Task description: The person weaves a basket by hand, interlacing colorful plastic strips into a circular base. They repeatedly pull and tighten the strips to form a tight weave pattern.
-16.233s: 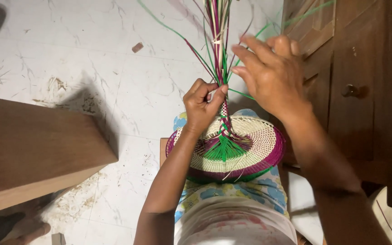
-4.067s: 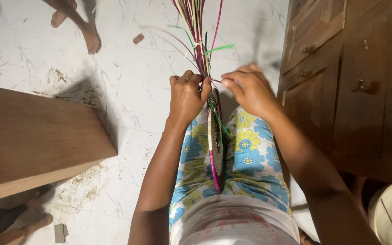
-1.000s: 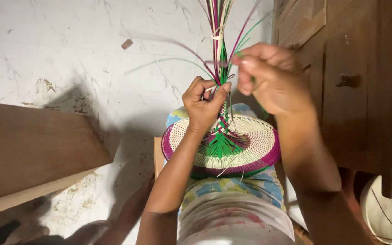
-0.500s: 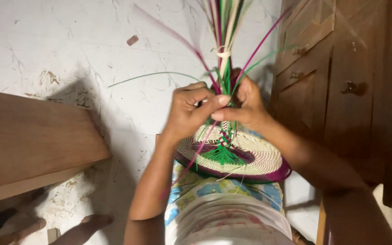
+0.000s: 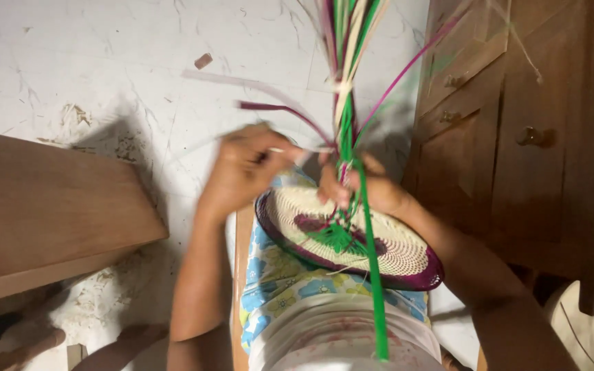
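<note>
While the woven disc [image 5: 379, 247] lies tilted on the person's lap, both hands work the strips [image 5: 346, 82] standing up from its centre.
Right hand [image 5: 362, 189] pinches the strip bundle just above the disc; left hand [image 5: 245, 168], blurred, is closed on one thin strip left of the bundle. Wooden cabinet [image 5: 517, 137] stands right of the disc, wooden board [image 5: 42, 213] left.
</note>
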